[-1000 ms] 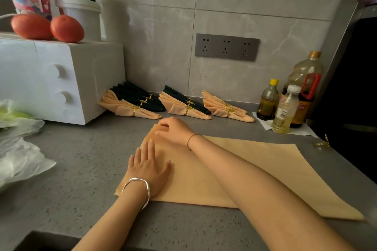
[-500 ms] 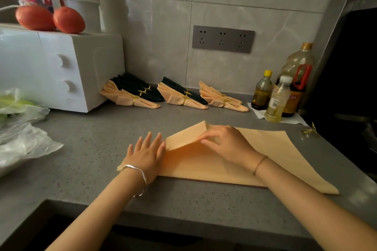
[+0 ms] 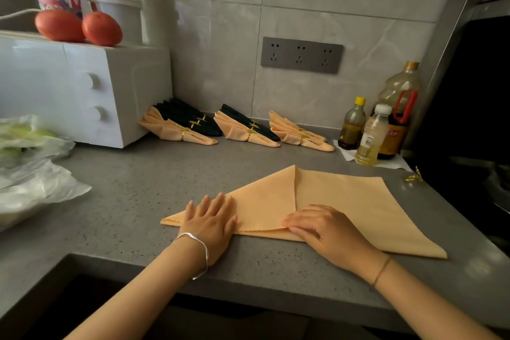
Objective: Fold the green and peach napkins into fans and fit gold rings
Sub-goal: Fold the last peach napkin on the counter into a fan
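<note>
Grey table [image 3: 124,201], tiled wall behind. Peach napkin [image 3: 345,201] lay near front edge, left corner folded in to centre. L hand [image 3: 212,221] flat, fingers straight, pressed fold. R hand [image 3: 325,226] flat too, fingertips on flap tip. Gold ring [image 3: 413,176] far right, apart from napkin. Finished fans [image 3: 248,130] along wall.

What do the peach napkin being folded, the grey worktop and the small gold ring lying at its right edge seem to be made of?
Peach napkin: woven cloth, matt; it folds flat and has zigzag-cut edges. Worktop: grey speckled stone or a stone-like composite, with a dull sheen near the front edge. Ring: gold-coloured, glinting, likely metal, though too small to be sure.
</note>
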The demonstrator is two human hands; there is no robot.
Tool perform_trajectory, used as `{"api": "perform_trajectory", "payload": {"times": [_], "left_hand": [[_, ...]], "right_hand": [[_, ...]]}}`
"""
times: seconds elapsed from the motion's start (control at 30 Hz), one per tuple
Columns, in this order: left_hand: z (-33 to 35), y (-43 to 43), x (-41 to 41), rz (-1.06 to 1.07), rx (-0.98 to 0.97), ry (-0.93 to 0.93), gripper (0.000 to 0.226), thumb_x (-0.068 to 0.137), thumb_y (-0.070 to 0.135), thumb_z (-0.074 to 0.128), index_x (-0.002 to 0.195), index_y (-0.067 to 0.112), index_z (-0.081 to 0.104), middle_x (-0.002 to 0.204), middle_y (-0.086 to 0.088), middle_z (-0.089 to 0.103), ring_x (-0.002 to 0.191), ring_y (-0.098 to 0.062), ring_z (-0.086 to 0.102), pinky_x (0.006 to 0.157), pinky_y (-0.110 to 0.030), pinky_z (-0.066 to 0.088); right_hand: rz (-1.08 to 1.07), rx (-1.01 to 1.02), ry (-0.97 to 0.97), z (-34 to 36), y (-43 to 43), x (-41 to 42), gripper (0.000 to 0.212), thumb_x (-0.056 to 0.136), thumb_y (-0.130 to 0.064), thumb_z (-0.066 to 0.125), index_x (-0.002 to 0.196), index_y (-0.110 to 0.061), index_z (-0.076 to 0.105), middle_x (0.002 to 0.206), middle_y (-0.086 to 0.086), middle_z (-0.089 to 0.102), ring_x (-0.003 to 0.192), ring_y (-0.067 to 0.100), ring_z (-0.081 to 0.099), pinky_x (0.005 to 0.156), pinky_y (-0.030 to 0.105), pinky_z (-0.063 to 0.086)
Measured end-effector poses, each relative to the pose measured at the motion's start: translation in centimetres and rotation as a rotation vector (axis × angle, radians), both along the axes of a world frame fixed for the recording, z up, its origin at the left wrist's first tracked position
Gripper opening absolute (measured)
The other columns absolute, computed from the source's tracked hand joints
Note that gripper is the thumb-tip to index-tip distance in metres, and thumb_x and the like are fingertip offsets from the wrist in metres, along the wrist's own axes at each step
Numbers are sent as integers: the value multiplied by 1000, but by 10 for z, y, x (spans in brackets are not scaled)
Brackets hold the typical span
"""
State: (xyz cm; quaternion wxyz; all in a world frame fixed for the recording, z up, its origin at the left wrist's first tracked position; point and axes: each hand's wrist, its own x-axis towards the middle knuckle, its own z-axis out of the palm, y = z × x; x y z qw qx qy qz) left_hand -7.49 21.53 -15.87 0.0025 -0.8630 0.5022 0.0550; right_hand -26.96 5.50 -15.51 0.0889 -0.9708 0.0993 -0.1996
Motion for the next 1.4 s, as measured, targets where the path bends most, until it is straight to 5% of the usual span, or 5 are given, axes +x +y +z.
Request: {"api": "perform_trajectory", "payload": {"times": [0.57,0.8,0.97,1.3,1.4], "left_hand": [[2,-3,-3,85,-26,15,57,100,49,8,151,28,-9,159,5,-8,147,-23,0,117,-50,0],[2,-4,-3,77,26,8,57,100,48,9,151,28,-7,159,5,-10,147,-25,-3,116,-53,-1],[10,-21,0,45,27,42,58,101,47,12,152,24,-2,159,3,-9,147,-25,-4,116,-50,-3],[-3,-65,8,-8,-78,110,55,103,42,13,152,24,-1,160,5,-1,147,-18,-2,119,-44,-3],[-7,-65,8,-10,-86,79,57,102,45,12,152,23,-3,160,4,-4,147,-19,-4,118,-44,-4]], "right_hand": [[-117,142,-57,-13,-1,-15,23,92,-28,56,111,-28,69,124,-18,58,114,-6,49,99,8,34],[-111,110,-49,-13,2,-15,23,90,-29,58,108,-24,71,119,-15,62,107,-6,51,92,1,32],[-100,122,-46,-9,6,-13,47,87,-54,41,101,-24,73,107,-15,67,98,-5,55,85,0,37],[-144,111,-56,-8,3,-8,44,88,-51,41,92,-23,75,95,-13,69,88,-2,58,78,12,47],[-193,149,16,5,-1,5,42,91,-46,43,78,-17,72,77,-8,65,75,6,57,73,29,50]]}}
